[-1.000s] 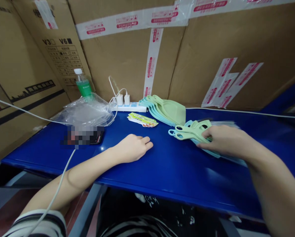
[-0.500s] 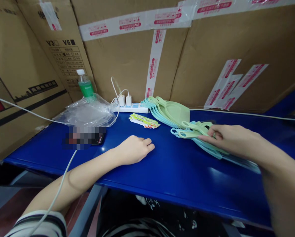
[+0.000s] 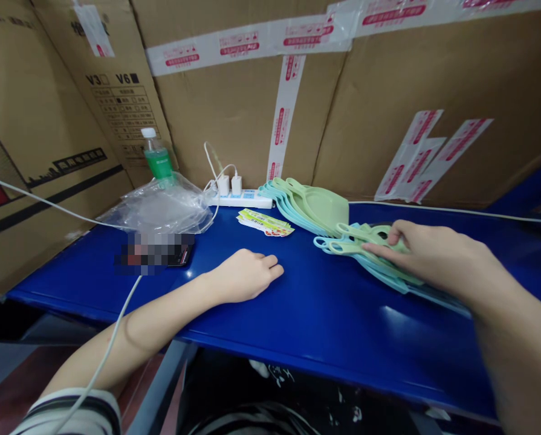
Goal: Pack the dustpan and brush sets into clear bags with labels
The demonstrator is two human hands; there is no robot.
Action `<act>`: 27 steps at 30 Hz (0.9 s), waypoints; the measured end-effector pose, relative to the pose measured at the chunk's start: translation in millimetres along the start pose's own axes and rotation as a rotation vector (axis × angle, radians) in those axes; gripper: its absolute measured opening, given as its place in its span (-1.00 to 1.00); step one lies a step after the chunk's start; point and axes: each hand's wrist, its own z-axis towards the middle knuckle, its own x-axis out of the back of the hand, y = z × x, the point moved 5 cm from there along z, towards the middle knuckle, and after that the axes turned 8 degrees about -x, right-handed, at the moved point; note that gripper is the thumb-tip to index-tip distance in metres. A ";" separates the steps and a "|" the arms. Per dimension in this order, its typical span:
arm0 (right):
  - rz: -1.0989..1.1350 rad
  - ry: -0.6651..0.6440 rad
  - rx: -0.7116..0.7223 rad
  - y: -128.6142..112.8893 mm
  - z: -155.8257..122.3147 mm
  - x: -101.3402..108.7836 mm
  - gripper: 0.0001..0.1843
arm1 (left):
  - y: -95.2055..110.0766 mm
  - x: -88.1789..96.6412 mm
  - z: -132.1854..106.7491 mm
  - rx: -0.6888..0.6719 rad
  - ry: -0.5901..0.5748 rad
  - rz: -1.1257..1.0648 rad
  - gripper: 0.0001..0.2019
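Observation:
My left hand rests on the blue table in a loose fist, with nothing visible in it. On the right, my right hand is at a fanned pile of pale green and light blue plastic pieces with looped handles, which look like small dustpans. Its thumb lies along the near side of a green dustpan's handle, and the index finger bends over the far side. The other fingers are hidden behind the hand. Just behind, a second fanned pile of dustpans has green ones on top and blue ones below.
Printed labels lie mid-table before a white power strip with chargers. Clear plastic bags, a green-labelled bottle and a partly blurred phone are at left. Cardboard walls the back. A white cable crosses my left arm.
My right index finger has lifted and shifted slightly, and the green handles under it have moved a little to the right. My left hand stays still.

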 end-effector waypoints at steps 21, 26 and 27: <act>0.001 0.252 0.973 -93.7 -56.7 -31.1 -0.63 | -10.8 -4.9 -4.5 -0.023 -0.140 -0.001 -0.84; -0.054 0.215 1.056 -112.1 -52.1 -35.1 -0.70 | -12.3 -8.9 -9.5 -0.100 -0.049 0.013 -0.80; -0.054 0.210 1.063 -114.8 -50.8 -35.5 -0.70 | -12.3 -8.7 -11.2 -0.112 -0.023 0.019 -0.80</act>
